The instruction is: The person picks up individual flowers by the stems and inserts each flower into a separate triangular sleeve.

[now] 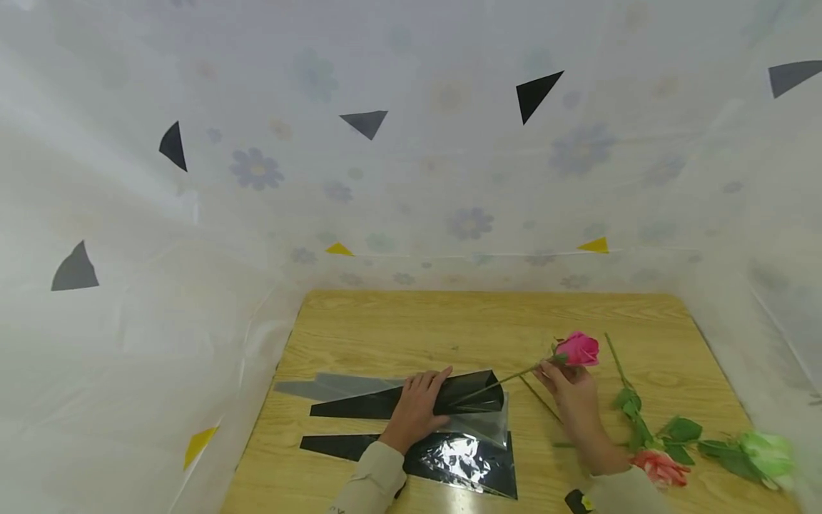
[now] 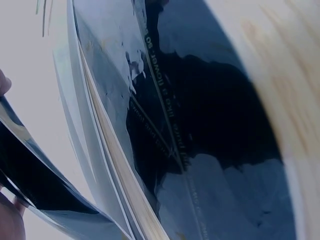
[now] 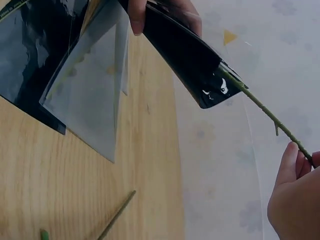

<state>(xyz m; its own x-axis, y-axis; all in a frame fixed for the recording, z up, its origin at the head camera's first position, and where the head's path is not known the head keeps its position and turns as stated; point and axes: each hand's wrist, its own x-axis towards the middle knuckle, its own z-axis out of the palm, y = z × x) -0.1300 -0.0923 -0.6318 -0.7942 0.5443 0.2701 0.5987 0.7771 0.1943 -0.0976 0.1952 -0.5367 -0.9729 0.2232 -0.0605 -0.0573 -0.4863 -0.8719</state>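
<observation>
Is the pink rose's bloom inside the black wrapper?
No, the right hand holds the pink rose with its bloom outside the black wrapper, while its stem reaches in.

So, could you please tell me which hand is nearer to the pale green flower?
The right hand: it holds the pink rose, left of the pale green flower. The left hand is farther left, holding the rolled black wrapper.

Wood-grain table (image 1: 398, 325), pale flower-printed sheeting (image 1: 424, 189) on three sides, black, grey and yellow patches (image 1: 536, 96)
</observation>
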